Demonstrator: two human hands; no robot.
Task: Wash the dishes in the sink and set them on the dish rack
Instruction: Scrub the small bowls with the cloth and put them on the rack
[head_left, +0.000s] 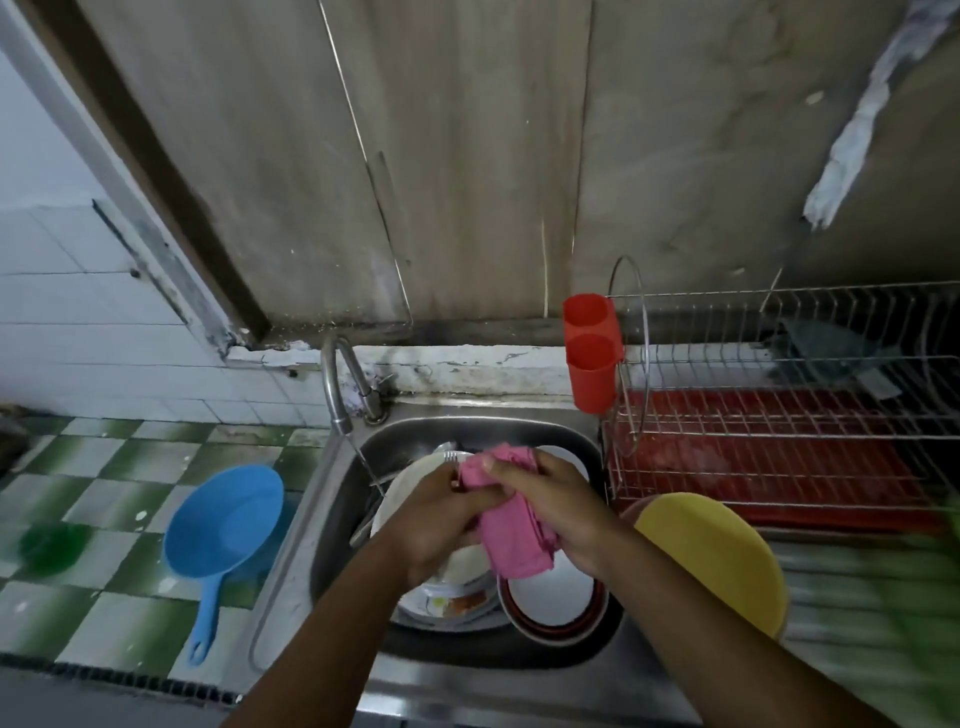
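Over the steel sink (343, 499) my right hand (556, 499) grips a pink cloth (511, 530) wrapped around a fork (453, 458), whose tines stick out at the upper left. My left hand (441, 519) holds the fork's handle under the cloth. Below my hands lie white plates (410, 483), a patterned plate (447, 603) and a white bowl with a red rim (550, 597). A thin stream of water runs from the tap (337, 384). The wire dish rack (779, 415) stands to the right on a red tray.
A red cutlery holder (592, 353) hangs on the rack's left end, and a dark cloth (831, 353) lies on the rack. A yellow plate (717, 561) sits right of the sink. A blue strainer (223, 525) and a green scrubber (52, 545) rest on the checkered counter.
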